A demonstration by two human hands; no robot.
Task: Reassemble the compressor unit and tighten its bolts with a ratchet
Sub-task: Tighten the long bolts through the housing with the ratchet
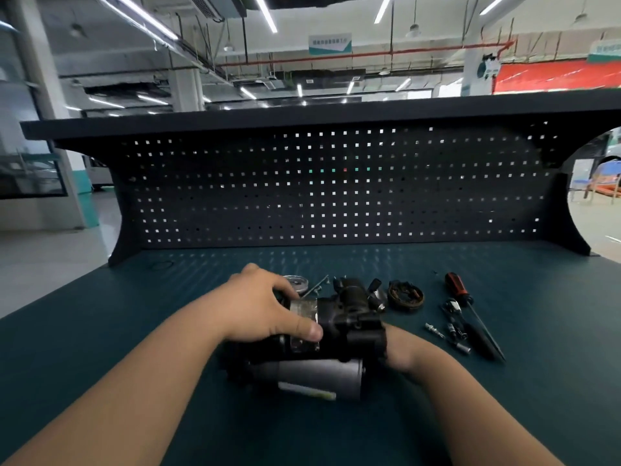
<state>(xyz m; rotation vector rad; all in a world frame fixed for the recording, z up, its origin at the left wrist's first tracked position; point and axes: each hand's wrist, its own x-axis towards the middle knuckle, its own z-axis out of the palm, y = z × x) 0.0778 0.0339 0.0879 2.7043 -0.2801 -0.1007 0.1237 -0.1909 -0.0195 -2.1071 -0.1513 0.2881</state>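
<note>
Your left hand curls over the black metal compressor unit with its grey cylinder, mid-bench. Your right hand touches its right end, fingers hidden, grip unclear. Loose silver bolts and black-handled ratchet lie untouched: tightening seems unstarted.

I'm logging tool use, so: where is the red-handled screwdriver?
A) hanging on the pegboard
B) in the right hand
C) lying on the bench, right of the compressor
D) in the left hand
C: the screwdriver lies on the bench right of the compressor, while the left hand and right hand are both at the compressor.
</note>
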